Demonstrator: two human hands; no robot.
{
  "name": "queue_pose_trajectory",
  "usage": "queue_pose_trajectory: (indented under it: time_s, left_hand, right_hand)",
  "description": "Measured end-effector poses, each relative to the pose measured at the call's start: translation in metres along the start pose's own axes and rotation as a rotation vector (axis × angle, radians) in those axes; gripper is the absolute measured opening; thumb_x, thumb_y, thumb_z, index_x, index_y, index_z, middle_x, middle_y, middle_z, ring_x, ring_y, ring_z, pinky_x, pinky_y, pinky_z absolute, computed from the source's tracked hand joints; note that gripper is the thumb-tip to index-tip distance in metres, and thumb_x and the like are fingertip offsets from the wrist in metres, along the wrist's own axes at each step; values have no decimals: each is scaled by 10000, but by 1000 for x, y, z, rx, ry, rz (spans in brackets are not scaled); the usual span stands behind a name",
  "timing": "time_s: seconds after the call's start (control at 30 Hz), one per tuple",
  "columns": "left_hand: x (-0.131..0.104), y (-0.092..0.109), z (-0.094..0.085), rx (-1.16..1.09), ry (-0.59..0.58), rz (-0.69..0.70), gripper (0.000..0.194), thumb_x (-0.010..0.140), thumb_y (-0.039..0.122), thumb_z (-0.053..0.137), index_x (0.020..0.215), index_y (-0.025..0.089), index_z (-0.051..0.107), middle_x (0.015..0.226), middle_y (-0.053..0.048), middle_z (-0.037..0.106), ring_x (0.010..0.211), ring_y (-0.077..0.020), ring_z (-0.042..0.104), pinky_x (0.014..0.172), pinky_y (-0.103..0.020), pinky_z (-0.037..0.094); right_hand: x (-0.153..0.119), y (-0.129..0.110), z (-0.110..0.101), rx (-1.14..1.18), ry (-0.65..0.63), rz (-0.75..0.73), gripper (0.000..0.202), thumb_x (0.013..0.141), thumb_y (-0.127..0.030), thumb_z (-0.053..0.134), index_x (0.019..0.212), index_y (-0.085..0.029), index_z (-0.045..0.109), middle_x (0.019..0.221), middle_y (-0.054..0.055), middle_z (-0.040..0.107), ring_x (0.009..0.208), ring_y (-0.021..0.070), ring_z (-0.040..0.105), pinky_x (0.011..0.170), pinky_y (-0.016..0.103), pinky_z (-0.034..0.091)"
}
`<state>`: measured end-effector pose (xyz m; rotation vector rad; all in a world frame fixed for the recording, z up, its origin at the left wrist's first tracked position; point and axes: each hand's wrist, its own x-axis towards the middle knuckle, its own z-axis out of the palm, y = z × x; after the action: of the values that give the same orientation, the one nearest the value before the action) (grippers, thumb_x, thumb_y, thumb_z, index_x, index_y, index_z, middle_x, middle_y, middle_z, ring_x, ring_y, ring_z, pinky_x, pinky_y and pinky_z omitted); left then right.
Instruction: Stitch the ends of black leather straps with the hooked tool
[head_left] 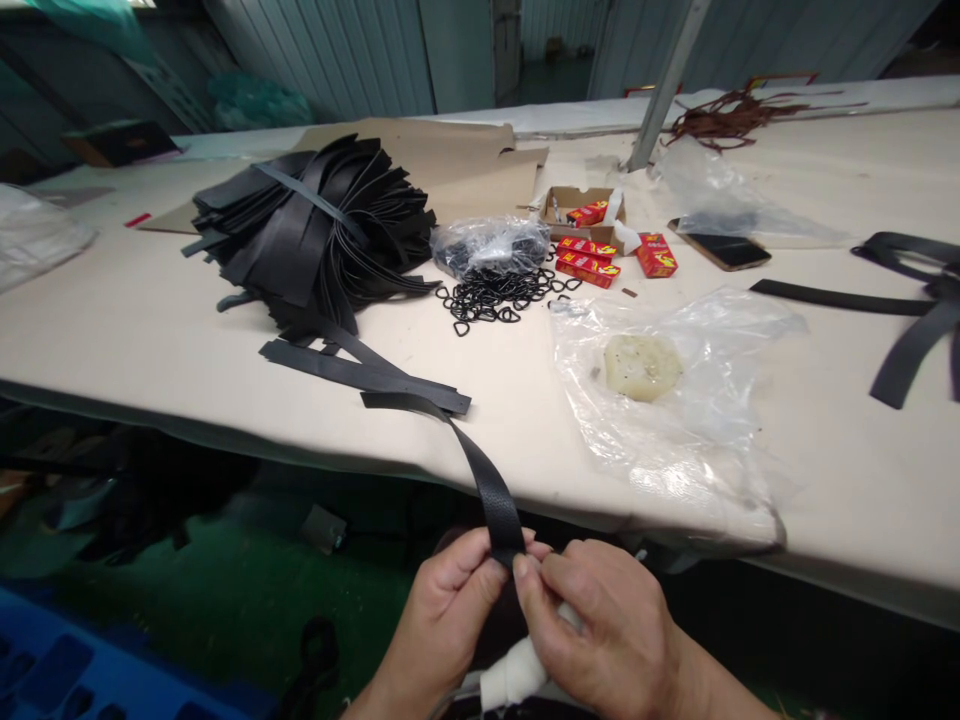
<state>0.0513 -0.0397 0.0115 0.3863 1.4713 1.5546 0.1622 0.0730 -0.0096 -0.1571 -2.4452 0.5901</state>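
Note:
A black leather strap (489,478) runs from the table edge down to both hands. My left hand (450,600) pinches its near end between thumb and fingers. Close beside it, my right hand (607,620) is closed with thumb and forefinger at the same strap end. Beneath the right palm is a white cylindrical object (517,672), partly hidden; I cannot tell whether the hand holds it. Two more black straps (360,372) lie crossed on the table, just beyond the strap's far end.
A tied bundle of black straps (300,230) sits left on the table (150,330). Black D-rings (495,295), red boxes (589,260), a phone (724,245) and a yellowish block (641,367) on plastic film (720,450) lie beyond my hands. More straps (911,335) lie right.

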Motion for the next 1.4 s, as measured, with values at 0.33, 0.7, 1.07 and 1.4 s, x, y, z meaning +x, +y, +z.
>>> queue_pose_trajectory:
  time_s: [0.33,0.7,1.07,1.4]
  left_hand:
    - [-1,-2,6,118,56,12,217,813,353,581,910,187,681,792,-30,654,740,-182,569,706,-249,454]
    - [-1,3,12,10,-29,-63,223,872,315,504,846,162,664,819,-39,645,803,-179,560,776,-271,414]
    - [-5,-4,4,-48,-55,-75,236,890,301,484,862,141,654,869,-60,640,825,-180,559,763,-279,413]
    - [-5,-5,5,-64,-10,-73,238,878,305,497,784,137,638,743,-32,615,747,-161,532,740,-271,400]
  right_hand:
    - [16,0,-8,135,50,-17,215,849,-65,440,996,-172,555,667,25,560,553,136,521,482,229,403]
    - [33,-6,-3,965,-218,1019,260,778,-404,544,674,-174,482,524,-29,467,494,118,471,464,210,401]
    - [32,-8,3,1121,-239,1096,257,741,-384,601,675,-165,484,496,-41,478,456,99,464,462,203,402]
    - [33,-7,3,1149,-260,1100,254,750,-383,612,747,-154,503,522,-33,488,490,105,466,489,215,413]
